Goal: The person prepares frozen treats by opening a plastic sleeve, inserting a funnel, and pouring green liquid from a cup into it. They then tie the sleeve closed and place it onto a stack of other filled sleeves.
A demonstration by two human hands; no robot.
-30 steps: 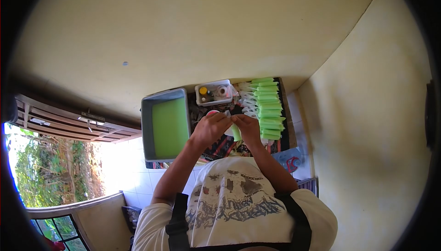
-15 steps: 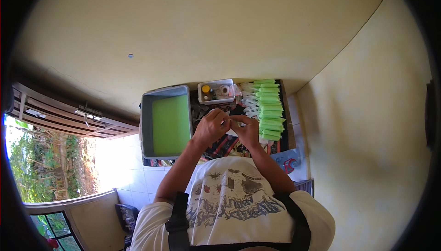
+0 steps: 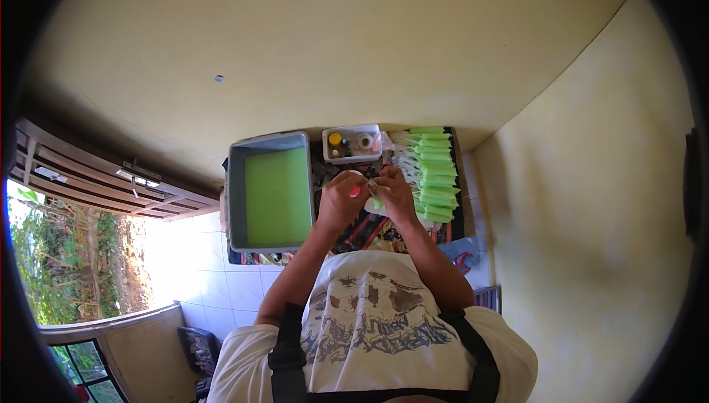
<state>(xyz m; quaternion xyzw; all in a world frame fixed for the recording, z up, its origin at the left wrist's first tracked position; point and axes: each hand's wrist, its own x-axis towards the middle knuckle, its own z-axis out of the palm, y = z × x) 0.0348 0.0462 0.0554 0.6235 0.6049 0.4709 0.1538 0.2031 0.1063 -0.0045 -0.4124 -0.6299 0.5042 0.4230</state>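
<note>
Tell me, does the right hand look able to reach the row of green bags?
Probably yes: the right hand is close beside the row of green bags, with nothing seen blocking the way. It seems to grip another bag with the left hand, so may need freeing first.

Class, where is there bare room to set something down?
Bare cloth shows between the hands and the shirt, plus a narrow strip right of the green bags. It is crowded between the basin, box and bags.

A green-filled plastic bag, largely hidden, hangs between left hand and right hand.
</note>
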